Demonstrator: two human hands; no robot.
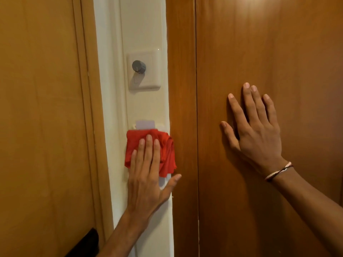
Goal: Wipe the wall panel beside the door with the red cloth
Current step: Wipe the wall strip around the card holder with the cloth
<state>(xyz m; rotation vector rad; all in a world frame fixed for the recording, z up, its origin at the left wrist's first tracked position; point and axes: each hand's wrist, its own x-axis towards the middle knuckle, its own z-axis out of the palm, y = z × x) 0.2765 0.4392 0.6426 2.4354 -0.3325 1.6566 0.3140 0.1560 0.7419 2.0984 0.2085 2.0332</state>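
Note:
The cream wall panel (143,25) runs as a narrow upright strip between two brown wooden surfaces. My left hand (148,175) lies flat on the red cloth (167,151) and presses it against the panel, over a card holder whose pale card (145,123) sticks out just above the cloth. My right hand (254,127) rests with fingers spread flat on the dark wooden door (278,52) to the right. It holds nothing. A thin band circles that wrist.
A cream switch plate with a dark round knob (138,66) sits on the panel above the cloth. A lighter wooden door (40,108) with its frame stands at the left. A black object (87,242) shows at its lower edge.

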